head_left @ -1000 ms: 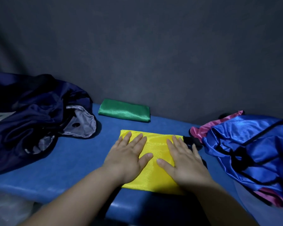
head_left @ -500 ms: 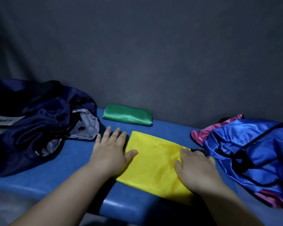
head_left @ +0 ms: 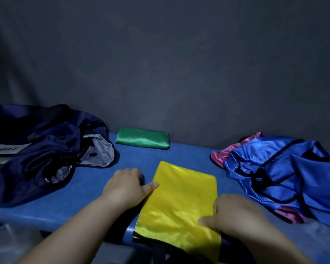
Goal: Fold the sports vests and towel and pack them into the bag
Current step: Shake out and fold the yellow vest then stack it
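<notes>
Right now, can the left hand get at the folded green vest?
Probably yes: only bare blue table lies between the left hand and the green vest, though its thumb rests on the yellow vest.

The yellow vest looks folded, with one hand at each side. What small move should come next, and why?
Probably lift the yellow vest and set it by the folded green vest. The left hand and right hand each pinch a side with the thumb on top, it looks folded, and its near end overhangs the blue table.
</notes>
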Motion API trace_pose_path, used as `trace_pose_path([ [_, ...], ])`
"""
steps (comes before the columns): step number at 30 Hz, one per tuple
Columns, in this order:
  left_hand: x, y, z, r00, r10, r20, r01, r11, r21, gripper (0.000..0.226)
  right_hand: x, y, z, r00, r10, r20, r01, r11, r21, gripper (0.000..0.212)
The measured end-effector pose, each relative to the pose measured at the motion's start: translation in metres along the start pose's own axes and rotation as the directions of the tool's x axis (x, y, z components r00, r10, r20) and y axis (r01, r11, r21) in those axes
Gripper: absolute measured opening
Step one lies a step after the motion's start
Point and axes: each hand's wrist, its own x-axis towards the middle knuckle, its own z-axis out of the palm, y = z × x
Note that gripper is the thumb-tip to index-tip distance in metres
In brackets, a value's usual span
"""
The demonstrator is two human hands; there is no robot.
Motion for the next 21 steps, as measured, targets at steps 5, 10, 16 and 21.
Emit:
trace_pose_path([
  [5,0.002,0.022,0.006,0.999,-0.035,-0.021,0.032,0.990,-0.135,0.050,0.013,0.013,0.015,0.989,0.086,-0.120,-0.035,0.928,0.371,0.076],
  [10,0.012,0.035,0.005,0.994,-0.045,0.103,0.079,0.932,-0.354,0.026,0.034,0.021,0.026,0.988,0.126,-0.090,0.011,0.522,0.853,0.117],
  [16,0.007,0.049,-0.006,0.971,-0.045,0.236,0.213,0.617,-0.758,0.029,0.044,0.030,0.020,0.998,-0.027,0.063,-0.065,-0.074,0.995,0.031],
  [21,0.005,0.064,-0.020,0.946,0.036,0.321,0.283,0.385,-0.878,0.032,0.044,0.027,0.008,0.997,-0.074,-0.026,0.010,-0.213,0.977,0.030],
])
